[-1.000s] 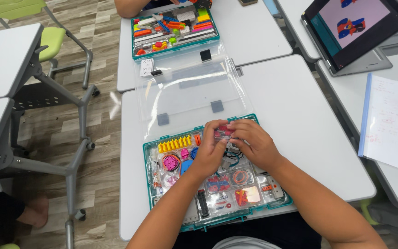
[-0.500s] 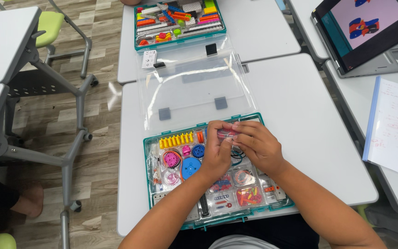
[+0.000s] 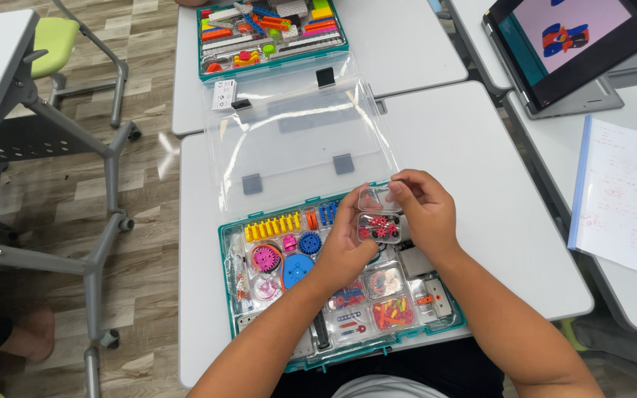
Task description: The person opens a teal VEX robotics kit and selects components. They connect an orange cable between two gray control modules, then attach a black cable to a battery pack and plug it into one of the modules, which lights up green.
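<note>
Lifted clear of the kit tray (image 3: 230,243), both hands (image 3: 348,247) (image 3: 425,214) pinch the small clear box (image 3: 379,220), whose open lid could spill red gears.

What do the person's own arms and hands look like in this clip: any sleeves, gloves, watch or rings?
Both forearms are bare from the bottom edge of the picture up to the wrists; no sleeve shows. The left hand and the right hand wear no gloves. No watch, band or ring can be seen on either wrist or on the fingers that show. Short fingernails, unpainted as far as can be told.
</note>
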